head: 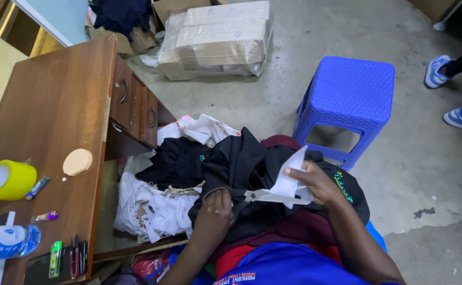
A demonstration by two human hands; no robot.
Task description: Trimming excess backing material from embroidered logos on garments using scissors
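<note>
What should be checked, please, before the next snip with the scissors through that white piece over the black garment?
1. Left hand grips the scissors by the handles: ok.
2. Right hand pinches the white piece: ok.
3. Right-hand fingers away from the blades: cannot tell, they lie close.
4. Black garment out from under the blades: not ok, it lies directly beneath.
5. Scrap pile near the left hand: ok.
</note>
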